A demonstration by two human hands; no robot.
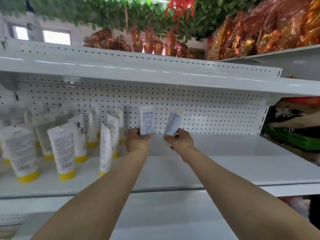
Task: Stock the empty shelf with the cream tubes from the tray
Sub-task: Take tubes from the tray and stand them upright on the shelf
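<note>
My left hand (pixel 136 142) grips a white cream tube with blue print (pixel 146 121), held upright against the pegboard at the back of the white shelf (pixel 225 161). My right hand (pixel 181 141) grips a second matching tube (pixel 174 122), tilted slightly right, just beside the first. Both tubes' lower ends are hidden in my fingers. To the left, several white tubes with yellow caps (pixel 63 149) stand cap-down in rows on the same shelf. The tray is out of view.
The pegboard back panel (pixel 216 115) runs behind the shelf. Another white shelf (pixel 155 73) hangs close overhead. Red and gold packets (pixel 259 35) fill the top. Dark and green goods (pixel 290 135) sit in the bay to the right.
</note>
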